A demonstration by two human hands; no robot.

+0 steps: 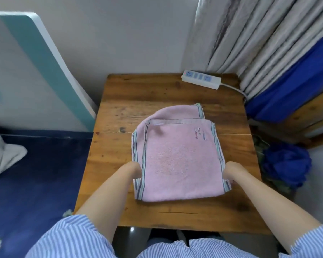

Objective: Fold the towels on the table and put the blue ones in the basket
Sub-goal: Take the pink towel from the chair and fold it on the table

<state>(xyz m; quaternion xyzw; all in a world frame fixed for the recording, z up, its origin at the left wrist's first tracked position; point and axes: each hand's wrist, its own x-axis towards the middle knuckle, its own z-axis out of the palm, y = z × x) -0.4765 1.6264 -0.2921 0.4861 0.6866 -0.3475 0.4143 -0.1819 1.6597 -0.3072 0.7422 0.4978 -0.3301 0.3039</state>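
A pink towel (177,157) with grey-striped edges lies folded over on the wooden table (119,101). My left hand (133,170) has its fingers tucked under the towel's left edge. On the other side, my right hand (231,171) grips the right edge the same way. Both sets of fingertips are hidden by the cloth. To the right of the table, low down, lies a crumpled blue cloth (287,164) in what may be a basket; I cannot tell its rim.
A white power strip (201,79) with its cable lies at the table's far right corner. Grey curtains (259,40) and a blue cloth (295,84) hang at the right. A bed with a dark blue cover (35,174) is at the left.
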